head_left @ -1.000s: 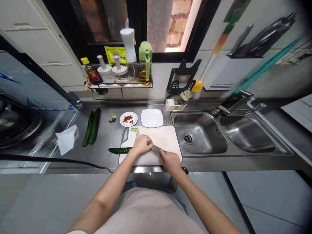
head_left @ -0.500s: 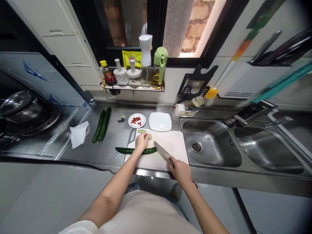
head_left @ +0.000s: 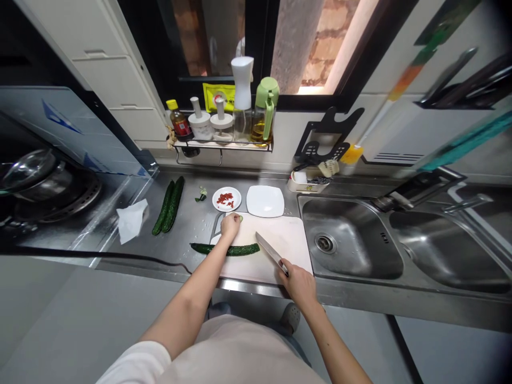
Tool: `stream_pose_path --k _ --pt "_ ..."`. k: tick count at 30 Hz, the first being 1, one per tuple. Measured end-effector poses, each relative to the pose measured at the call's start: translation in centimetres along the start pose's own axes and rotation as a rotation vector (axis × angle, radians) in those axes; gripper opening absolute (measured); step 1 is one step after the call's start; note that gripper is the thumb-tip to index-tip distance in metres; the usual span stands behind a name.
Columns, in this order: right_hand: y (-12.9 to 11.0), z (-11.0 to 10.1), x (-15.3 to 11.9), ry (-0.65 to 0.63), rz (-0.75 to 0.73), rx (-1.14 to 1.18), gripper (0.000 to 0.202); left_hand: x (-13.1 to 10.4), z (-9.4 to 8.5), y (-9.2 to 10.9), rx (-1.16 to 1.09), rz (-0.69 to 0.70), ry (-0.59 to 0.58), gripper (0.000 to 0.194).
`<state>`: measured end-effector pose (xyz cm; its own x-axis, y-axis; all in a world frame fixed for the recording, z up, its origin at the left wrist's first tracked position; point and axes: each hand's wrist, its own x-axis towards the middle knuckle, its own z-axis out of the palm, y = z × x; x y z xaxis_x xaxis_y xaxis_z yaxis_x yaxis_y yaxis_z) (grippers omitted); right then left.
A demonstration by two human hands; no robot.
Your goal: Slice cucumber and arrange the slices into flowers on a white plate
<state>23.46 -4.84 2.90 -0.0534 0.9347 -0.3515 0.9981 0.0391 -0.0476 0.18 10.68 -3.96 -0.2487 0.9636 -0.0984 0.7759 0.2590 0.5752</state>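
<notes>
My right hand is wrapped round the handle of a kitchen knife. Its blade points up and left over the white cutting board. At the board's upper left, the fingers of my left hand are closed on cucumber slices; a bit of pale green cucumber slice shows by the fingertips, the rest is hidden. A cut cucumber lies across the board under my left forearm, its left end past the board's edge.
Behind the board stand a white plate and a small dish with red chopped pieces. Two whole cucumbers, cucumber scraps and a paper towel lie leftward. A double sink is on the right, a seasoning rack above.
My left hand has moved slightly up and left onto the cucumber slices at the board's top edge, covering most of them. My right hand and the knife stay about where they were.
</notes>
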Motion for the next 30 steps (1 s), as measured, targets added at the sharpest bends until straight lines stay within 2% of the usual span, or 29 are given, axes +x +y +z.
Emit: stream_pose_path --k 7,13,24,30 --pt "-0.1 -0.1 0.0 -0.003 0.013 0.011 0.029 0.0 0.0 -0.5 0.069 0.094 0.025 0.026" --pt "-0.1 -0.3 -0.1 -0.006 -0.002 0.032 0.03 -0.7 -0.1 -1.0 0.135 0.191 -0.014 0.025" --pt "-0.2 -0.7 -0.1 -0.031 0.015 0.044 0.031 -0.1 0.7 -1.6 0.106 0.245 0.014 0.025" --pt "-0.2 -0.6 -0.1 -0.032 0.028 0.078 0.031 -0.2 0.2 -1.3 0.064 0.217 0.041 0.023"
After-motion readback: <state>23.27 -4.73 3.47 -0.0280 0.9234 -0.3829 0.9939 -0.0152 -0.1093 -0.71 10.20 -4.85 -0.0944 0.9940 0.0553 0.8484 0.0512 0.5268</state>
